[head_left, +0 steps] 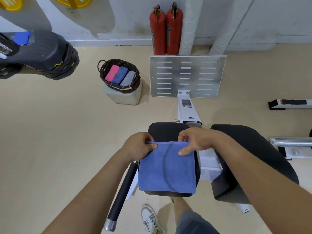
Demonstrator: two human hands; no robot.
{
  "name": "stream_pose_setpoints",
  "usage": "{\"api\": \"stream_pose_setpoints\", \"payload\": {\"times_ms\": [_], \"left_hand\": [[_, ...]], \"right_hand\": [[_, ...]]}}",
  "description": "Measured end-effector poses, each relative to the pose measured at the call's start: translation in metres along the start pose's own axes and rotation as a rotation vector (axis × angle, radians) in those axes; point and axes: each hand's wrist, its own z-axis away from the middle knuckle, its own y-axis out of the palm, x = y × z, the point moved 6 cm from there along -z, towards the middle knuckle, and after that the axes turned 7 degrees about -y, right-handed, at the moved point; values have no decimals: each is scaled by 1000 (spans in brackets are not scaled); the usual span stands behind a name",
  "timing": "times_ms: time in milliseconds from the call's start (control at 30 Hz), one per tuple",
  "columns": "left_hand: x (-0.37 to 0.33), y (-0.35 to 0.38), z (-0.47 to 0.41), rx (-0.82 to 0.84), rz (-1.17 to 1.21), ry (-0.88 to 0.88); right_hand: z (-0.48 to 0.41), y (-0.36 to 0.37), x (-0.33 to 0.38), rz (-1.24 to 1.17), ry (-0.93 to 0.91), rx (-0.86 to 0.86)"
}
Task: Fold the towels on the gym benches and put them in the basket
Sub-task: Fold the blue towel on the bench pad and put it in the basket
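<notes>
A blue towel lies folded over the black seat pad of a gym machine, low in the middle of the view. My left hand pinches its far left corner. My right hand pinches its far right corner, thumb pressed on the cloth. A dark woven basket stands on a pale block further back on the left. Inside it lie three folded towels side by side: a pink towel, a blue folded towel and a grey towel.
A second black pad sits to the right of the seat. A perforated metal footplate stands ahead, with two red fire extinguishers against the wall behind it. A black handle bar slants down left of the seat. Black equipment fills the upper left.
</notes>
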Motion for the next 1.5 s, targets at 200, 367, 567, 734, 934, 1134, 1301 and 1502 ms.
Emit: {"api": "stream_pose_setpoints", "payload": {"times_ms": [200, 367, 567, 734, 934, 1134, 1301, 1502], "left_hand": [[-10, -2, -3, 271, 41, 7], [-22, -9, 6, 359, 3, 82], [-71, -80, 53, 15, 231, 406], [-74, -52, 81, -457, -449, 661], [-18, 48, 85, -381, -700, 672], [-8, 52, 92, -461, -631, 671], [4, 61, 102, -430, -678, 683], [-11, 28, 114, -426, -115, 606]], "right_hand": [[-11, 0, 13, 15, -7, 161], [-2, -11, 27, -85, -94, 188], [66, -77, 81, -143, -331, -239], [84, -48, 88, 584, -331, -583], [69, 62, 28, 655, -125, -361], [78, 44, 54, 229, -190, -526], [22, 68, 57, 498, -138, -482], [16, 85, 44, 605, -61, -577]]}}
